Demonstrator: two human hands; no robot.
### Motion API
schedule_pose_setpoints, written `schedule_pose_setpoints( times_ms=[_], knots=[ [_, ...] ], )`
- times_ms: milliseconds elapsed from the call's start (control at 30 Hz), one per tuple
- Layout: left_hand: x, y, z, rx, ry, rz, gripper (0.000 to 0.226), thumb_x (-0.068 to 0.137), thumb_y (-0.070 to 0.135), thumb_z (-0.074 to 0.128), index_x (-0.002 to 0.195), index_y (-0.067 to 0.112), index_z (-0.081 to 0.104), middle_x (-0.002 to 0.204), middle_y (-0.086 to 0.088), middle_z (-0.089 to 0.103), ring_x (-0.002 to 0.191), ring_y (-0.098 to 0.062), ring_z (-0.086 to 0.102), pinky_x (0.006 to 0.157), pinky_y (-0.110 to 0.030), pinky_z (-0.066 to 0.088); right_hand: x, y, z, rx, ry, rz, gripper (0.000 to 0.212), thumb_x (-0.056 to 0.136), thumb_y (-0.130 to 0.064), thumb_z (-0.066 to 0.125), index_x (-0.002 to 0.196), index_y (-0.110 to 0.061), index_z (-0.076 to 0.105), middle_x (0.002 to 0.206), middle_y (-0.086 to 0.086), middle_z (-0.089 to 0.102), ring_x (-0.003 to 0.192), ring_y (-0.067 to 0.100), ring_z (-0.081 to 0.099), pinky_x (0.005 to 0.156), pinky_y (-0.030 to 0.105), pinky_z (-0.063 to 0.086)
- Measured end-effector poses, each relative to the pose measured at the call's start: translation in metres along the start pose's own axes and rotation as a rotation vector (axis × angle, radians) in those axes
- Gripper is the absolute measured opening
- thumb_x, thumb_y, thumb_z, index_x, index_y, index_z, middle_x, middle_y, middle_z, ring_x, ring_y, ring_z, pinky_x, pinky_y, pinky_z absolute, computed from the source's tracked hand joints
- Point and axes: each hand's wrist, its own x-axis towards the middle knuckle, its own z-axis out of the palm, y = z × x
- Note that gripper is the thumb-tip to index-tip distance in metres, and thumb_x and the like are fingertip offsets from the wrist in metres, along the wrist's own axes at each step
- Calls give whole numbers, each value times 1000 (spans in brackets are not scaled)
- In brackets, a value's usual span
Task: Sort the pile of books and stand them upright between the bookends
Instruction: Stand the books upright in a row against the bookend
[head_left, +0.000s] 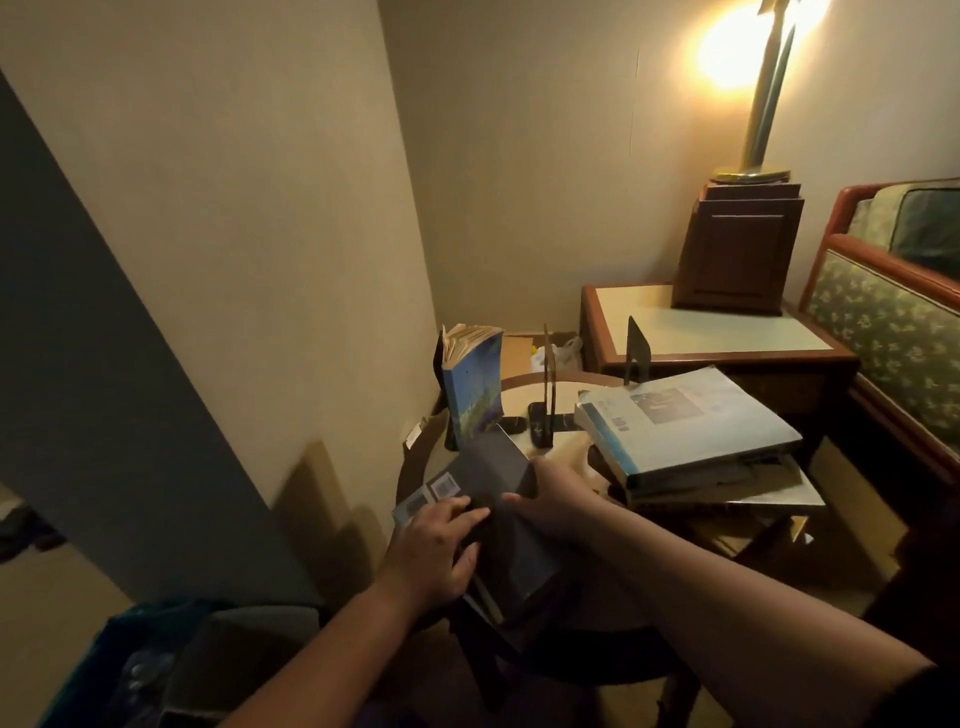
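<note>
On the round table (524, 392) a blue paperback (471, 391) stands upright at the back left. A dark metal bookend (546, 395) stands to its right, and a second bookend (638, 352) rises behind the pile of books (691, 441) lying flat on the right. Both hands hold a dark grey book (506, 525) over the table's near edge. My left hand (436, 553) grips its left side with the thumb under it. My right hand (558, 501) grips its right edge from above.
A wooden side table (717, 332) with a brown box (737, 249) and a lit lamp (761, 104) stands at the back right. A patterned sofa (893, 322) is at the right. A wall is close on the left, with dark clothing (171, 665) lower left.
</note>
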Motion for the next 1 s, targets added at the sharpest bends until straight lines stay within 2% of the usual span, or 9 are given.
schedule_pose_setpoints(
  times_ms=[67,200,333,400,467,567,633,867,1000],
  knots=[
    [-2,-5,-1,-6,4,-11,70,80,59,24,139,34,52,139,6,48,129,-15,42,106,-36,38,1,1,11,-28,10,-21,57,86,-45,71,133,-21,48,127,3,58,110,17,57,89,33,54],
    [13,-12,-10,-92,-8,-72,49,85,52,40,121,31,66,118,6,57,113,-16,48,95,-32,44,-3,3,21,-222,122,-89,78,89,-49,64,151,-19,27,149,10,38,137,29,37,111,45,36],
    [39,-18,-14,-67,-71,-138,47,90,39,55,136,35,49,130,-2,42,122,-22,39,100,-36,42,-4,6,26,-379,132,-281,79,97,-43,52,157,-27,3,166,5,2,152,32,-3,121,52,8],
    [48,-20,-11,-100,-70,-195,52,92,36,55,142,38,40,140,-4,34,127,-25,36,103,-39,40,-5,10,33,-475,69,-388,70,101,-38,45,157,-32,4,165,-1,-14,149,29,-20,122,54,-1],
    [53,-19,-7,-143,-69,-243,50,95,40,50,142,41,35,143,-7,33,128,-27,37,102,-41,41,-6,15,40,-533,8,-433,64,102,-45,38,156,-34,5,163,-4,-20,146,27,-28,120,55,-7],
    [59,-17,0,-65,-69,-259,48,96,45,43,143,39,31,140,-12,38,126,-29,38,100,-42,42,-4,20,49,-573,-79,-378,82,88,-75,9,155,-31,-8,160,-5,-24,145,23,-29,119,50,-13],
    [65,-17,-1,-29,-78,-263,48,96,45,44,141,37,32,138,-14,41,125,-30,39,100,-42,41,-1,22,52,-605,-91,-377,95,74,-80,-6,154,-30,-13,158,-4,-27,145,23,-29,120,50,-12],
    [88,-33,-26,-195,-200,-296,53,89,53,56,138,42,39,139,-10,44,126,-31,43,101,-47,45,13,24,48,-598,-167,-437,87,73,-82,-7,146,-37,-22,158,-7,-27,145,21,-29,120,49,-13],
    [98,-44,-39,-429,-276,-247,53,88,44,66,135,38,45,147,-1,42,128,-28,46,88,-35,52,16,28,42,-520,-161,-496,88,74,-81,-3,152,-41,-13,160,-14,-21,147,15,-25,121,43,-12]
  ],
)
